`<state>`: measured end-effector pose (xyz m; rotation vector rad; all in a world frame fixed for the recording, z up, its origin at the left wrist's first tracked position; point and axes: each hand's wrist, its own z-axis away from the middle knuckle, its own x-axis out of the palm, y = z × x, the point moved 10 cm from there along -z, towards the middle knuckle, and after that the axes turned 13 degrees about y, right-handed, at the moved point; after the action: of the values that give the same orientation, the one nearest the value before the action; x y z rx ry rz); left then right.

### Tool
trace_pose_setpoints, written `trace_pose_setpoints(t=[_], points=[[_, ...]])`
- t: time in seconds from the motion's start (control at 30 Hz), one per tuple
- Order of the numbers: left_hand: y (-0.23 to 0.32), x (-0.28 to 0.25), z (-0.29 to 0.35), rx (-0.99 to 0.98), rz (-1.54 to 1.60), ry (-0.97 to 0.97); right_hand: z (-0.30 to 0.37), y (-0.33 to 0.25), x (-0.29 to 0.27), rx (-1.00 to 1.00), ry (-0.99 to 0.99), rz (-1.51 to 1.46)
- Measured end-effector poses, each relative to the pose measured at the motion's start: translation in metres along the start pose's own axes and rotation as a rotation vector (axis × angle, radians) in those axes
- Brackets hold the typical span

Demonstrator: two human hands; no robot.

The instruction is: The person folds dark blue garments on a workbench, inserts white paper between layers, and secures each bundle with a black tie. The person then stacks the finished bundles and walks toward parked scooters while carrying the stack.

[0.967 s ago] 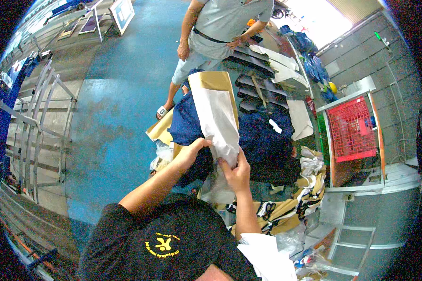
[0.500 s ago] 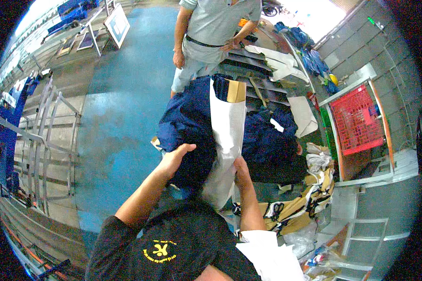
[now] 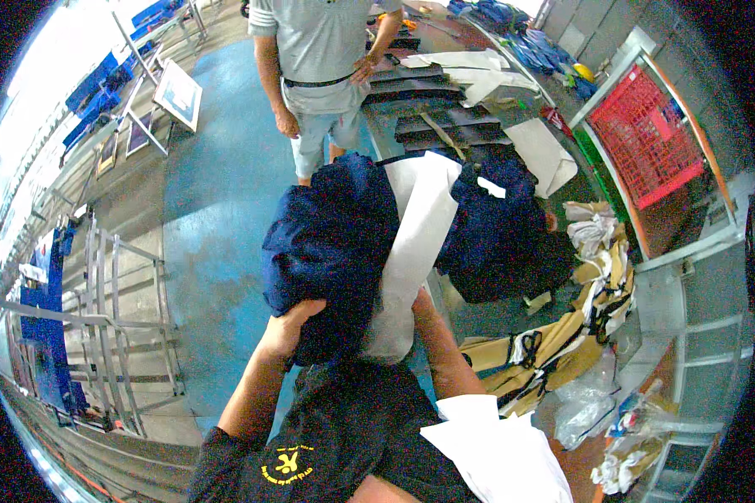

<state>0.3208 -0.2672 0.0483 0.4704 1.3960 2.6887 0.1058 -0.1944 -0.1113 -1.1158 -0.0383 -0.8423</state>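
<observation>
Tilted rightward since before: white sheet, mid-frame against navy bundle. Left hand clasps bundle; right hand part-hidden, grip I can't tell. Dark pile crowds right of centre; person upper centre.

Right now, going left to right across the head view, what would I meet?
Metal rack → dark blue bundle → white sheet → dark blue cloth pile → red crate.

Garment workshop, by look — blue-painted floor, metal rack, heaped navy cloth, red crate.
</observation>
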Motion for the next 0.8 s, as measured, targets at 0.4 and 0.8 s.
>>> trace_pose_setpoints(t=[0.4,0.8], points=[[0.04,-0.034,0.0,0.101,0.054,0.205,0.012,0.031,-0.022,-0.051,0.044,0.343],[0.021,-0.031,-0.018,0.063,0.361,-0.061,0.085,0.005,0.117,-0.608,-0.293,0.78]])
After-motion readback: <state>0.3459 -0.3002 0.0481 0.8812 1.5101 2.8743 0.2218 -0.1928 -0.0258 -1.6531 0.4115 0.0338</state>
